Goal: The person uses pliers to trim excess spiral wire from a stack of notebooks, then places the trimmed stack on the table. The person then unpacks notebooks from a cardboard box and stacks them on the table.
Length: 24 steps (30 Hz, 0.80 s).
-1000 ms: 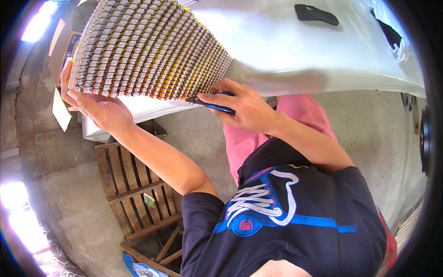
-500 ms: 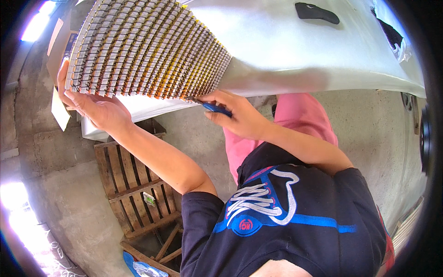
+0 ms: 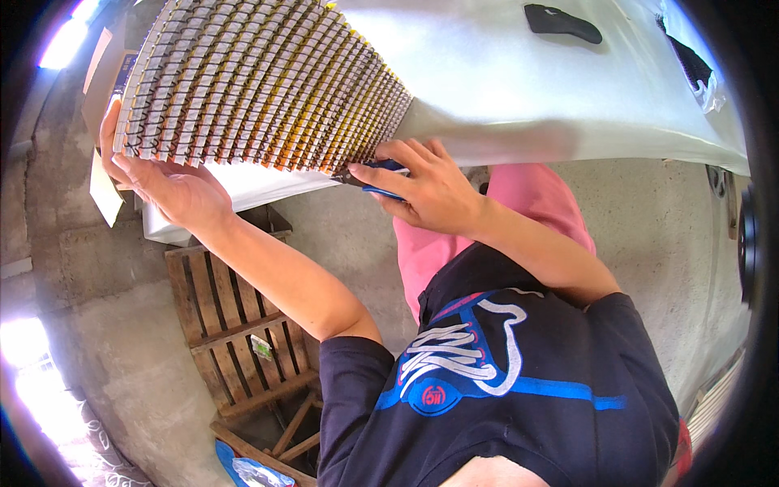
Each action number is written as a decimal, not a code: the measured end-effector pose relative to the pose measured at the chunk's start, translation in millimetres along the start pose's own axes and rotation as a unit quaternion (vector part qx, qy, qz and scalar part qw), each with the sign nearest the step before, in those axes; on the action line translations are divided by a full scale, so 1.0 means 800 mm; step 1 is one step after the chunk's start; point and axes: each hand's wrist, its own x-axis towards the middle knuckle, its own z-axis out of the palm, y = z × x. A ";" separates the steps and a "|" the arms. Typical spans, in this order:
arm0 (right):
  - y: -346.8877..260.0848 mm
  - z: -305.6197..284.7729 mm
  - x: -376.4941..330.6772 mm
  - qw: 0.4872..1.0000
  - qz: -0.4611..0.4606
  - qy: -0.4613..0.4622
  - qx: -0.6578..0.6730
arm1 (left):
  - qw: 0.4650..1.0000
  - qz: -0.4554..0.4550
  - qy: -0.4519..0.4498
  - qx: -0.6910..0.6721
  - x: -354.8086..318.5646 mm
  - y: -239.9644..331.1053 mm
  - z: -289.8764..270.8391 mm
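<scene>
Spiral-bound booklets lie in a tall stack at the left part of the white-covered table, their wire spines facing the person. At the near left corner, the left hand has its fingers partly curled round the end of the stack, steadying it. The right hand's fingers are wrapped loosely round blue-handled pliers, whose tip is at the wire ends along the stack's lower right edge. Half a second ago the handles were squeezed together; now they stand apart, so the tool seems to be between squeezes. Beyond the left hand is a cardboard box with its flaps open; its contents cannot be made out. Below, a slatted wooden crate has a small green-and-white packet against its slats.
</scene>
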 end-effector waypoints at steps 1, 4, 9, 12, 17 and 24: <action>-0.001 0.002 0.000 0.996 0.031 -0.011 0.084 | 1.000 0.001 0.002 0.004 0.000 0.001 0.001; -0.011 -0.004 0.005 0.859 0.263 -0.122 0.422 | 1.000 0.004 0.001 0.005 -0.001 -0.001 0.002; -0.008 0.003 -0.009 0.984 0.096 0.004 0.148 | 1.000 -0.001 -0.001 0.011 0.000 0.002 0.002; -0.001 -0.003 -0.010 0.999 0.011 0.048 -0.019 | 1.000 -0.002 0.002 0.016 0.000 0.002 0.001; 0.006 0.001 -0.008 0.995 -0.033 0.051 -0.075 | 1.000 -0.004 0.004 0.006 0.000 0.001 0.002; 0.009 0.010 -0.012 0.981 0.092 -0.055 0.164 | 1.000 -0.005 0.009 0.023 -0.002 0.003 0.005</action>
